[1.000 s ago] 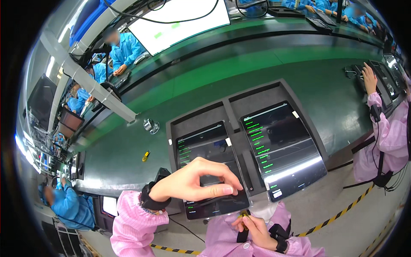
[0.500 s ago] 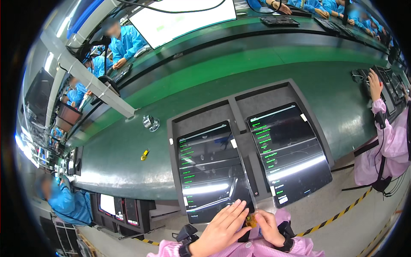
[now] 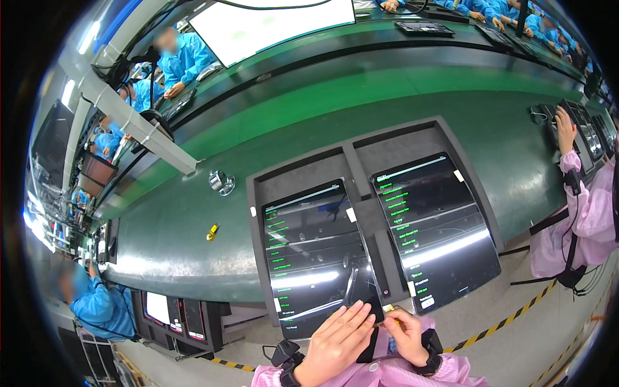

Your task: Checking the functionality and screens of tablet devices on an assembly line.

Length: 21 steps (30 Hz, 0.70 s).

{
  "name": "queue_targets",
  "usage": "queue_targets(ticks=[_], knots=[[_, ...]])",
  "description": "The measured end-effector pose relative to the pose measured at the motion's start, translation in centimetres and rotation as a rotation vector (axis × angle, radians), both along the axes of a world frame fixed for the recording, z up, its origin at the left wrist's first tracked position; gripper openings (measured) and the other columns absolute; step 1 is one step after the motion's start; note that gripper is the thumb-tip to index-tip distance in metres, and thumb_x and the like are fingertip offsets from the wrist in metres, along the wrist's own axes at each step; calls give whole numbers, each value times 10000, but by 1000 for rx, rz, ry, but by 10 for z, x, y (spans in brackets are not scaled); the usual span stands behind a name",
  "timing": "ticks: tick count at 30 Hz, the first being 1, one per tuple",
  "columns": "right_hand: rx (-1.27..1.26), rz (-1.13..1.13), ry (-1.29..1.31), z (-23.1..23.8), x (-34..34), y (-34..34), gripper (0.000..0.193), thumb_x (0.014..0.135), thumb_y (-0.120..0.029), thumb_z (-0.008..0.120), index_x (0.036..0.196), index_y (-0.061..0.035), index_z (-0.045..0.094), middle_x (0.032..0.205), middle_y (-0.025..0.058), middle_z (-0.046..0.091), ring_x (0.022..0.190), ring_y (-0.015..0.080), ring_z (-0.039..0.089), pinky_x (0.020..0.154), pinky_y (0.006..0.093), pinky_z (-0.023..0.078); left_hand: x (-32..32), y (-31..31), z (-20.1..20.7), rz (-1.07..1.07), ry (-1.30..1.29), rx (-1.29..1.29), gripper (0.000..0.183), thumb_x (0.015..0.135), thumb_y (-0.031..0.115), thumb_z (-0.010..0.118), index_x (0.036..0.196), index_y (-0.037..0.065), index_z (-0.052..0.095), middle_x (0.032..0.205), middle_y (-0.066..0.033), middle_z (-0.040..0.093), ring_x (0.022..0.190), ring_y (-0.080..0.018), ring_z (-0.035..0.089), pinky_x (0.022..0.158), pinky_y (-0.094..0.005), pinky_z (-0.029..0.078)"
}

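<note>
Two dark tablets with lit green text lie side by side in a grey tray (image 3: 361, 164). My left hand (image 3: 335, 342) lies with straight, closed fingers over the lower right corner of the left tablet (image 3: 313, 258). A dark flat piece (image 3: 369, 345) shows along that hand's edge; whether the hand grips it is hidden. My right hand (image 3: 407, 334) is just below the gap between the tablets and pinches a small yellow piece (image 3: 391, 310). The right tablet (image 3: 435, 226) is untouched. Both wrists wear dark straps over pink sleeves.
A green belt (image 3: 400, 97) runs behind the tray. On the dark bench to the left sit a metal fitting (image 3: 221, 182) and a small yellow part (image 3: 212, 232). A person in pink (image 3: 580, 213) works at the right, people in blue at the left and back.
My left hand has come down from the middle of the left tablet's screen to its lower right corner, beside my right hand. The view has tilted slightly.
</note>
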State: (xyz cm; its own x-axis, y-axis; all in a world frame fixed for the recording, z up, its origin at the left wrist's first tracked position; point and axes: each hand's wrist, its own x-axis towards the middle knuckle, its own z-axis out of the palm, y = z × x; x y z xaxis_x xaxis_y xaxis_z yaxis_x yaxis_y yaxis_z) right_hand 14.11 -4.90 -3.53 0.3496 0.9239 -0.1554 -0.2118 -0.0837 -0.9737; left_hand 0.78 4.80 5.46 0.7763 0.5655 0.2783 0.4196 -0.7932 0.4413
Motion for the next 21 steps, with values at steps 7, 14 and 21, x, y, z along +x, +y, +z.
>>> queue_targets(ticks=[7, 14, 21], knots=[[62, 62, 92, 7, 10, -2, 226, 958, -142, 428, 1004, 25, 572, 811, 48, 536, 736, 104, 480, 680, 241, 399, -1, -1, -2, -8, -49, -111, 353, 707, 59, 667, 1055, 5, 638, 1165, -123, 604, 1151, -238, 544, 996, -386, 414], [46, 79, 30, 9, 9, -2, 175, 915, -116, 512, 991, 25, 584, 889, 76, 605, 818, 130, 561, 738, 242, 432, -4, -1, -4, -22, -36, -98, 348, 703, 72, 686, 1036, -13, 637, 1141, -130, 614, 1117, -245, 567, 984, -388, 428], [5, 40, -88, 11, 5, 1, 145, 899, -94, 537, 961, 25, 594, 824, 69, 602, 757, 132, 566, 694, 249, 441, -2, -3, -9, -41, -26, -32, 370, 706, 80, 691, 1056, -21, 623, 1153, -144, 603, 1129, -261, 556, 990, -409, 420]])
